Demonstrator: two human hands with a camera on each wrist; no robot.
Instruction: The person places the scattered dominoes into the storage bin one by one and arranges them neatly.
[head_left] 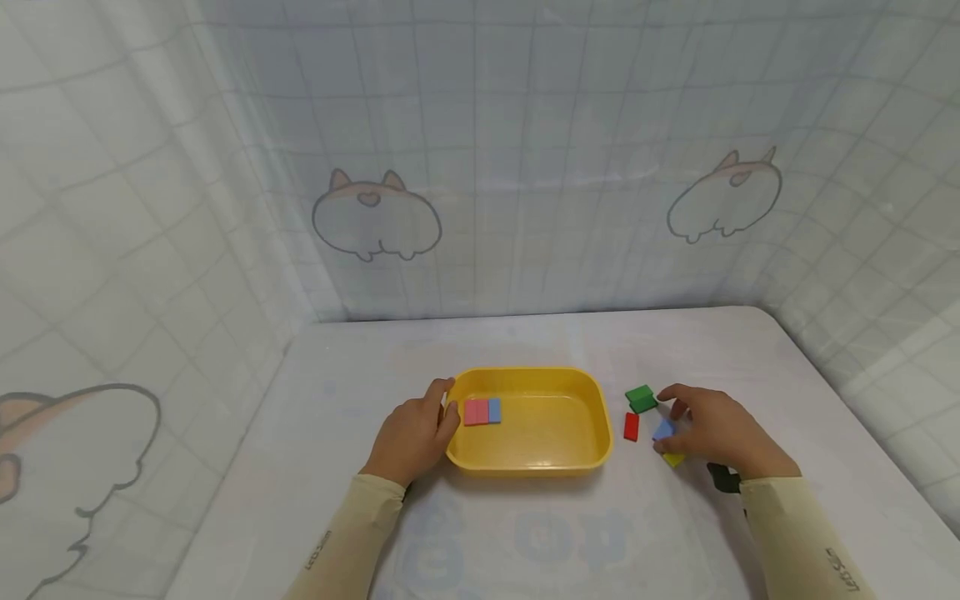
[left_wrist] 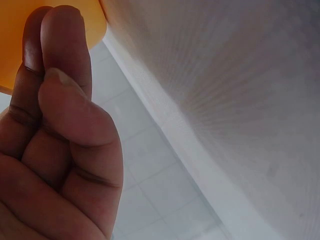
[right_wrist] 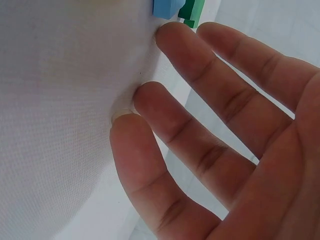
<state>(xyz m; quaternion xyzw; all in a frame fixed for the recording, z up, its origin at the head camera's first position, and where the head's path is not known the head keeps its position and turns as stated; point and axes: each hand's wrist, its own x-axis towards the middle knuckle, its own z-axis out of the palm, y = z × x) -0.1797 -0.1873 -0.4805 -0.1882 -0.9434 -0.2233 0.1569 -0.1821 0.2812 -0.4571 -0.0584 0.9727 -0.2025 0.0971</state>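
Pale tabletop (head_left: 360, 367) is lying beneath the left hand (head_left: 411, 433), which is touching the left end of a yellow tray (head_left: 551, 433), though whether it is gripping the rim cannot be told. To the tray's right, the right hand (head_left: 716, 425) is spreading its fingers close beside a blue block (head_left: 663, 429) and a yellow block (head_left: 674, 459), with a red block (head_left: 632, 427) lying near. Two pink pieces (head_left: 482, 412) and a blue piece (head_left: 495, 411) are sitting inside the tray, green blocks (head_left: 641, 398) are lying farther off, and a checked sheet (head_left: 555, 208) is hanging behind.
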